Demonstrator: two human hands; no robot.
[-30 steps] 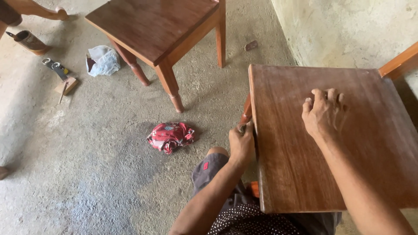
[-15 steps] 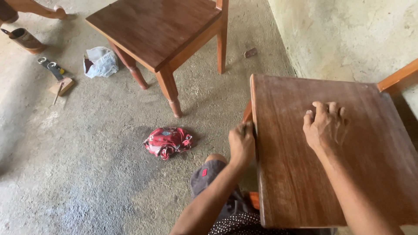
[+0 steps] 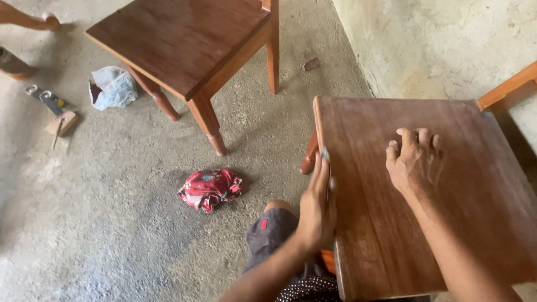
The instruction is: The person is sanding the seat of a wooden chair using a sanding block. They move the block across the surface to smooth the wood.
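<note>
Filling the right of the view, a brown wooden chair seat point(image 3: 447, 223) lies under the right hand point(image 3: 414, 162), spread flat and gripping nothing. The left hand point(image 3: 317, 210) presses its open palm against the seat's left edge. A red cloth point(image 3: 210, 189) lies crumpled on the floor nearby.

Reddish-brown wooden seat point(image 3: 447, 184), red patterned cloth point(image 3: 211, 189), pale blue bag point(image 3: 113, 88), grey concrete floor point(image 3: 112, 235).

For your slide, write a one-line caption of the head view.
Right hand flat on a wooden chair seat, left hand along its edge; red cloth on the concrete floor.
</note>
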